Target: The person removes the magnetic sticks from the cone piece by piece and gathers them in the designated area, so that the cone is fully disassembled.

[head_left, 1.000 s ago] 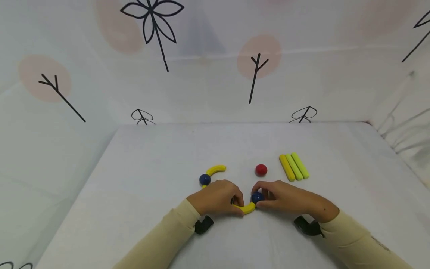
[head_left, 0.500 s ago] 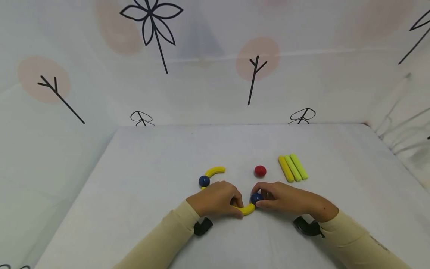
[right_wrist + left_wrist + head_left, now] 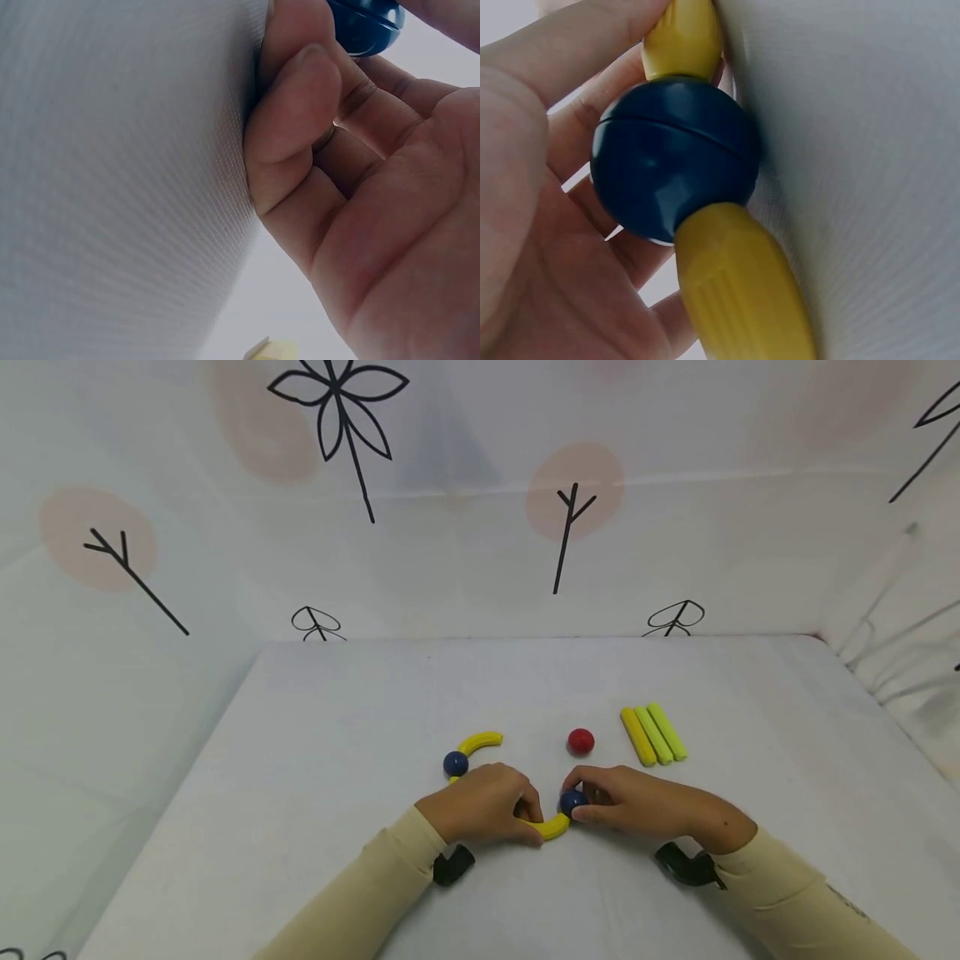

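In the head view my left hand pinches a yellow curved rod between thumb and fingers, low on the white table. At that rod's right end is a blue ball, gripped by the thumb and fingers of my right hand; rod and ball appear to touch. The left wrist view shows another blue ball with a groove, joined between two yellow pieces beside my left palm. In the right wrist view only part of a blue ball shows past my curled fingers.
Beyond my left hand lie a blue ball and a yellow curved rod touching it. A red ball sits behind my right hand. Three straight yellow and lime rods lie side by side farther right on the white table.
Both hands keep their hold in nearly the same place. Only the head view has shifted very slightly.
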Tool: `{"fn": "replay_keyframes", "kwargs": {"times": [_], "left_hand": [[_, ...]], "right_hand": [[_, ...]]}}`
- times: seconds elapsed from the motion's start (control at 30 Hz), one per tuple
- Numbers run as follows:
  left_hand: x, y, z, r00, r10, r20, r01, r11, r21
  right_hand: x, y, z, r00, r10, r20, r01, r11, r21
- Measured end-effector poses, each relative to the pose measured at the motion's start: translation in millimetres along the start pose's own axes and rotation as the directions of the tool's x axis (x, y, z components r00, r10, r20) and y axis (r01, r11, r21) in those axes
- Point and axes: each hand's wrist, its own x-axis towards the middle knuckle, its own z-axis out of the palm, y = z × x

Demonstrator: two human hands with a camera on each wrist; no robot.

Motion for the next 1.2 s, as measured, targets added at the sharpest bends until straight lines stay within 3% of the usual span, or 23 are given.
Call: {"fn": "replay_keyframes", "kwargs": {"times": [0.47,0.63,0.73,0.8,0.9,1.0,1.1,1.2], "left_hand": [[-1.8,-1.8,0.0,1.000,0.006,-0.007,-0.006,1.000,0.000],[-2.2,-1.8,0.2,1.000,0.006,-0.004,-0.006,1.000,-0.002],[-1.8,-1.5,0.3,1.000,0.005,0.001,-0.005,1.000,-0.011],[-1.5,-1.4,0.3,1.000,0.005,0.003,-0.005,1.000,-0.019],[-1.4,-1.6,0.2,1.000,0.007,0.006,-0.006,1.000,-0.026],[-2.1,-1.8,-0.3,1.000,0.004,0.007,-0.003,1.000,-0.031],[-2.0,-1.9,-1.0,1.000,0.002,0.007,-0.002,0.999,-0.033],[-1.6,-2.5,-0.7,1.000,0.004,0.004,-0.004,0.999,-0.031]], "right_hand": [[0.4,4.0,-1.1,1.000,-0.002,-0.002,0.003,0.997,0.072],[-2.9,1.2,-3.4,1.000,-0.008,0.001,0.008,0.999,0.053],[-9.0,-6.1,-8.3,0.999,-0.012,-0.035,0.013,0.999,0.031],[-13.1,-11.2,-12.1,0.993,-0.023,-0.118,0.024,1.000,0.011],[-16.2,-14.8,-16.9,0.946,-0.055,-0.318,0.044,0.998,-0.041],[-14.0,-13.1,-20.5,0.860,-0.062,-0.506,-0.009,0.991,-0.136],[-10.5,-7.5,-23.5,0.798,-0.033,-0.601,-0.106,0.975,-0.193],[-8.4,0.0,-25.7,0.778,0.002,-0.628,-0.165,0.966,-0.201]]}}
